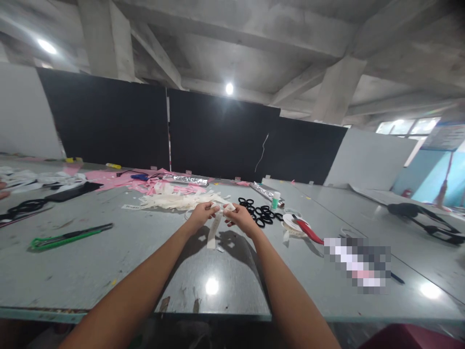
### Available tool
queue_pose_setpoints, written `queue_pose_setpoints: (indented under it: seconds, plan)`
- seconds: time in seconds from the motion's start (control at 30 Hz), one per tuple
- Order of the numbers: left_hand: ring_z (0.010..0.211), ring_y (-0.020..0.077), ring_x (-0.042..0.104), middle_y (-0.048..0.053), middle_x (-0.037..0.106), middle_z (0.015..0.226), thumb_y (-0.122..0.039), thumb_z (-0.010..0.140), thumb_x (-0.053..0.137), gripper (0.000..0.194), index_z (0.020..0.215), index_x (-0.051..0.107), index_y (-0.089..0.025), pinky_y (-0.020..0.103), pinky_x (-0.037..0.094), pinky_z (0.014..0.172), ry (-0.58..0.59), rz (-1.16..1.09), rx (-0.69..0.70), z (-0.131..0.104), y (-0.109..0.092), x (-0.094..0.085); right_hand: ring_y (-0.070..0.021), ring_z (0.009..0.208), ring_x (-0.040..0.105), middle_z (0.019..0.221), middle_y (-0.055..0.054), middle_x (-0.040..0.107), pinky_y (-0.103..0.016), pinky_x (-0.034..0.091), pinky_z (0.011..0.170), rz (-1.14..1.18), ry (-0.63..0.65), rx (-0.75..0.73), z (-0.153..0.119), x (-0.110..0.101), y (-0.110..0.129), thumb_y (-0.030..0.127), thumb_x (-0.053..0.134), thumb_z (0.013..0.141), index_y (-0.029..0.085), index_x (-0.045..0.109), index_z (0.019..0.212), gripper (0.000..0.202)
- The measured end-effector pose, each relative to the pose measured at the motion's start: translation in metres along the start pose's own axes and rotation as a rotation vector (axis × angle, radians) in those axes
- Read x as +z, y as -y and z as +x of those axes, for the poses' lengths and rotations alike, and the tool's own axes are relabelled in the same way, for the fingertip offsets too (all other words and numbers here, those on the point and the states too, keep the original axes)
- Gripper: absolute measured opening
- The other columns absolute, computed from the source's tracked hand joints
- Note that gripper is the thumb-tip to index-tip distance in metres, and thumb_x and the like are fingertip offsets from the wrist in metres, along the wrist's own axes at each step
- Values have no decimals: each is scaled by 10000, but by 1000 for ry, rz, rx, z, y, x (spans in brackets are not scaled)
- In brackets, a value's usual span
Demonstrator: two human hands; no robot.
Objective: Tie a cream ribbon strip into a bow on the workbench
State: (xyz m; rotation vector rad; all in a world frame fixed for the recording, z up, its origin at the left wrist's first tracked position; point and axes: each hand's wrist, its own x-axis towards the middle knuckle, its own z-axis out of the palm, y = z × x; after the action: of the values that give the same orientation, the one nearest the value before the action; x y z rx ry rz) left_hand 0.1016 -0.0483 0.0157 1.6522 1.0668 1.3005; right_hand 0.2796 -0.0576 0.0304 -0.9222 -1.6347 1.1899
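Note:
My left hand [200, 216] and my right hand [242, 218] are close together above the middle of the table. Both are closed, pinching an off-white fabric strip [213, 234] between thumbs and fingertips. One end hangs down below my fingers towards the tabletop. A small whitish piece with a dark mark [229, 208] shows at my right fingertips; whether it belongs to the strip I cannot tell. Behind my hands lies a pile of cream strips [170, 200]. Several black rings [264, 213] are heaped just right of my right hand.
Right of the rings are a white spool [295, 225], a red-handled tool [308, 230] and a small green-and-white bottle [275, 200]. Green-handled tweezers or scissors [69, 237] lie left on the grey table [127, 271]. Pink scraps [109, 179] and foil packets [186, 180] lie along the black panels [221, 135].

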Motion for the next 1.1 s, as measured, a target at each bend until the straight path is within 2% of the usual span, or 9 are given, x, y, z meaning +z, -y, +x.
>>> queue_pose_setpoints:
  seconds: [0.2, 0.37, 0.43, 0.53, 0.63, 0.7, 0.77, 0.9, 1.1]
  plan:
    - [522, 89, 484, -16, 553, 604, -493, 671, 653, 371, 741, 586, -134, 222, 400, 549, 70, -96, 36, -1, 1, 4, -119, 474, 539, 554, -15, 571, -226, 451, 433, -72, -20, 16, -3, 5, 1, 430, 621, 715, 131, 601, 689, 301]
    - [474, 95, 485, -5, 551, 564, -559, 711, 571, 412, 681, 532, -151, 229, 389, 507, -17, -108, -68, 1, 5, 3, -110, 430, 515, 530, 18, 550, -220, 432, 411, -60, -10, 31, -3, 4, 1, 360, 604, 717, 138, 627, 821, 247]
    - [446, 102, 476, 2, 547, 548, -567, 731, 525, 418, 648, 526, -157, 235, 371, 480, -50, -52, -73, 2, 5, 1, -113, 408, 509, 520, 36, 537, -218, 413, 392, -105, -19, 69, -4, 4, 1, 278, 583, 709, 158, 618, 862, 197]
    - [435, 110, 462, 4, 552, 555, -528, 751, 500, 389, 629, 552, -162, 240, 348, 475, -85, 92, -12, 0, 5, -3, -116, 384, 486, 490, 44, 520, -223, 388, 393, -224, 15, 138, -5, 3, -3, 194, 538, 699, 173, 612, 804, 130]
    - [524, 141, 510, 17, 592, 605, -457, 775, 495, 314, 662, 591, -180, 246, 356, 540, -170, 310, 43, -2, 6, -9, -119, 430, 489, 508, 8, 559, -236, 379, 461, -456, 59, 97, -4, -2, -8, 173, 536, 703, 154, 625, 668, 97]
    - [622, 169, 553, 26, 630, 671, -382, 781, 505, 212, 769, 626, -208, 252, 362, 593, -245, 482, 32, -3, 9, -14, -140, 496, 521, 557, -27, 602, -251, 373, 516, -660, 57, 76, -3, -7, -12, 197, 572, 704, 144, 640, 631, 113]
    - [723, 194, 581, 46, 662, 781, -300, 790, 484, 197, 896, 635, -231, 264, 371, 641, -281, 651, -8, -4, 13, -19, -175, 608, 570, 684, -68, 657, -262, 371, 569, -831, -24, 78, -3, -10, -16, 257, 619, 704, 147, 671, 720, 123]
    - [899, 236, 575, 110, 652, 989, -178, 778, 439, 288, 978, 644, -206, 301, 389, 731, -235, 926, -48, -5, 19, -26, -222, 843, 604, 934, -114, 679, -268, 367, 646, -1000, -256, 82, -1, -15, -20, 289, 566, 774, 177, 655, 954, 230]
    - [984, 331, 546, 176, 632, 1027, -253, 764, 486, 322, 1014, 676, -181, 408, 397, 804, -222, 1151, -86, -8, 18, -29, -228, 845, 612, 923, -99, 690, -279, 354, 645, -1045, -406, 78, 2, -20, -19, 212, 460, 814, 204, 656, 904, 216]
